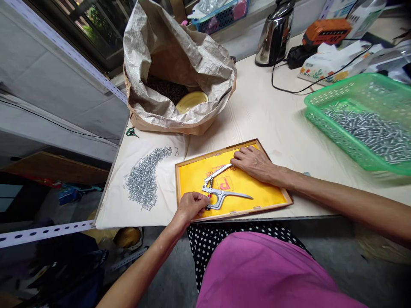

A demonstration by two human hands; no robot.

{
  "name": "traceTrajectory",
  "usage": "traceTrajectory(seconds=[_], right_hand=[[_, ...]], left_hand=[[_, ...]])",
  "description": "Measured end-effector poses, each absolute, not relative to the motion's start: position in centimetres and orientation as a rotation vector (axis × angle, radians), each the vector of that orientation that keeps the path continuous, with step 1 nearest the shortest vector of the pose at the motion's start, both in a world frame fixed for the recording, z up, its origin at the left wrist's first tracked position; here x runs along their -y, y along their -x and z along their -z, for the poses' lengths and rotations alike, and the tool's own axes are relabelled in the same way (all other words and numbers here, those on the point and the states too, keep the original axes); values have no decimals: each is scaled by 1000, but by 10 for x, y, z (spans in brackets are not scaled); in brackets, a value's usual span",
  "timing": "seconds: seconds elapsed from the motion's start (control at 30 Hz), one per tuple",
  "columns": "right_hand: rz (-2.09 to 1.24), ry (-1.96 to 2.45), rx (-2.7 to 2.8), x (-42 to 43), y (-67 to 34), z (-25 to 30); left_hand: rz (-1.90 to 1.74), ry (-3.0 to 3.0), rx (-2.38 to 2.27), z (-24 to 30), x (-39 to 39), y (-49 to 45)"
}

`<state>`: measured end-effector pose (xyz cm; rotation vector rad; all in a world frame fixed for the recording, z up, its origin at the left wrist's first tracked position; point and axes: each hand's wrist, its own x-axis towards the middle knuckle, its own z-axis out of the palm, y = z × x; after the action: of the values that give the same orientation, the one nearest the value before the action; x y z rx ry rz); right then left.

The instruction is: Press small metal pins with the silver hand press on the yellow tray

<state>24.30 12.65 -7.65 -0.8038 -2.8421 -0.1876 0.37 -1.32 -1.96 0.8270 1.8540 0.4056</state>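
Observation:
A silver metal hand pliers (pixel 218 193) with a coil spring lies open on a wooden-framed tray (pixel 268 167) lined with yellow cloth. My left hand (pixel 192 206) is closed around its jaw end at the tray's near left corner. My right hand (pixel 252 163) lies palm down on the tray, fingers spread, with the tip of the upper handle reaching its edge. To the left, a pile of small metal screws (pixel 144 179) lies on a white cloth (pixel 160 214).
A green plastic basket (pixel 353 124) full of screws stands to the right. Behind the tray is a paper sack (pixel 180 51) holding a yellow dish (pixel 192 102). Further back stand a steel kettle (pixel 275 38) and an orange battery pack (pixel 326 32). Small scissors (pixel 132 132) lie by the table's left edge.

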Motion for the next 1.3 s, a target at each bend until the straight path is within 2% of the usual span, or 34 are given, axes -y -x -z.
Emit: traceTrajectory(seconds=[0.53,0.67,0.8,1.03,1.3], right_hand=[[172,834,2802,-124,-237,69],[-29,910,2736,-110,-240,57],[-326,674,2802,-80,-250,53],[-539,602,2888,-58,-252,65],[-414,648,2865,-96,-243,57]], left_hand=[[-122,-821,-1821,16,0,-3],[-135,-811,-1817,15,-1,-1],[-57,-820,-1771,10,-7,-1],[160,-886,-1723,9,-12,-6],[132,-903,-1752,16,-5,-5]])
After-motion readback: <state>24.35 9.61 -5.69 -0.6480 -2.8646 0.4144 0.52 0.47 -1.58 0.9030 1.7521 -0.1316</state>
